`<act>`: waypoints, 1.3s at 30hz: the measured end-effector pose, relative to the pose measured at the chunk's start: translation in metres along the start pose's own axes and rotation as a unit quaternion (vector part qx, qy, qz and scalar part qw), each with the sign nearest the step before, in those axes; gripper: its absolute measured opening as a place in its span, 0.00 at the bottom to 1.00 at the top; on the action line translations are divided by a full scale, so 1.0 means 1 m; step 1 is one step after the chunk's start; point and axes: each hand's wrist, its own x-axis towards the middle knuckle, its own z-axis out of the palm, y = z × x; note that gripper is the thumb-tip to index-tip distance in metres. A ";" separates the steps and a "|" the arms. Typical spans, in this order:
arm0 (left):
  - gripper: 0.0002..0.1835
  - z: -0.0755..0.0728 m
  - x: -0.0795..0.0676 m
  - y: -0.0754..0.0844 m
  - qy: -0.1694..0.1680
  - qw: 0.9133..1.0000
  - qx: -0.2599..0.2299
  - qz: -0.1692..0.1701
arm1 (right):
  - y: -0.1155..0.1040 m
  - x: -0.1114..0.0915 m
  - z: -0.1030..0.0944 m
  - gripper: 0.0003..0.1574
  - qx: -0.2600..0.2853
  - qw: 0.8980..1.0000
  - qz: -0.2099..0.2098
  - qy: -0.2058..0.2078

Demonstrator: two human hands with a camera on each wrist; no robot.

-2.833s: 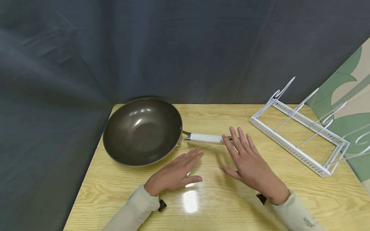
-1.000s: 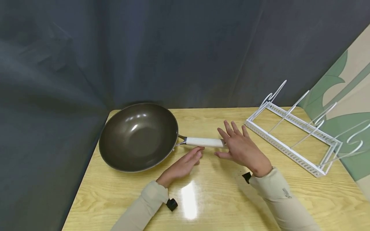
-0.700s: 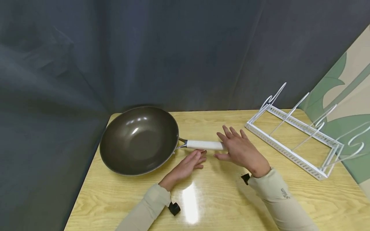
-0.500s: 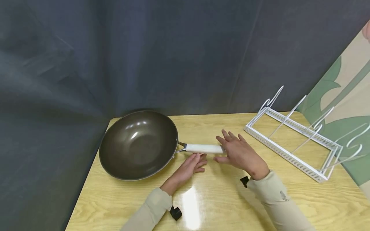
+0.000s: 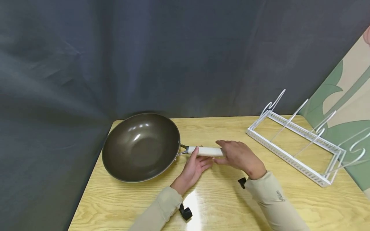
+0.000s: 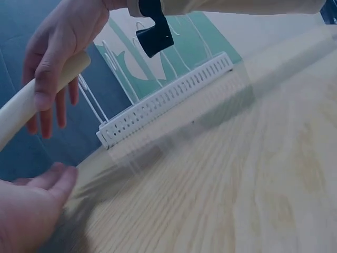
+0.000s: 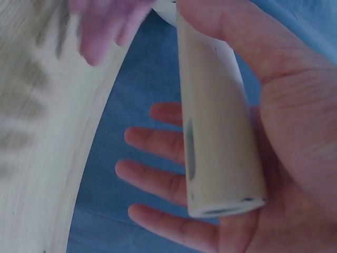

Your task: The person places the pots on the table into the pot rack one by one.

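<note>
A dark brown wok stands at the table's left side, its pale handle pointing right. My right hand grips the handle's end from above; in the right wrist view the thumb lies along one side of the handle and the fingers reach past the other. My left hand is close to the handle nearer the bowl, palm turned up, fingers extended below and thumb overlapping it in the head view. From the left wrist, a gap shows between the left fingers and the handle.
On the right of the wooden table sits a white rack with a perforated frame and upright curved wires. A dark curtain hangs behind the table, and a patterned wall borders it at right.
My right hand has moved from spread over the handle's end to gripping it. My left hand has come forward and right, turning palm up under the handle. The wok stays in place.
</note>
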 end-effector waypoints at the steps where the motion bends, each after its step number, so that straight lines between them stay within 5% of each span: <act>1: 0.42 0.002 0.003 -0.002 0.013 1.000 -0.019 0.011 | 0.001 0.001 0.000 0.44 0.001 1.000 -0.003 -0.001; 8: 0.41 0.007 0.017 -0.008 0.066 0.988 -0.132 0.056 | 0.000 0.010 -0.001 0.39 0.019 0.999 -0.023 -0.018; 13: 0.40 0.003 0.022 -0.009 0.052 0.979 -0.173 0.095 | -0.003 0.017 0.000 0.24 0.055 0.997 -0.039 -0.046; 26: 0.30 0.007 0.033 -0.005 0.006 0.958 -0.230 0.172 | -0.005 0.023 0.005 0.10 0.041 0.995 0.021 -0.086; 34: 0.33 0.027 0.028 0.005 0.015 0.916 -0.360 0.177 | -0.008 0.017 0.010 0.09 0.038 0.998 0.016 -0.053; 39: 0.34 0.031 0.027 0.009 0.035 0.909 -0.380 0.168 | -0.010 0.017 0.010 0.10 0.040 0.998 0.020 -0.052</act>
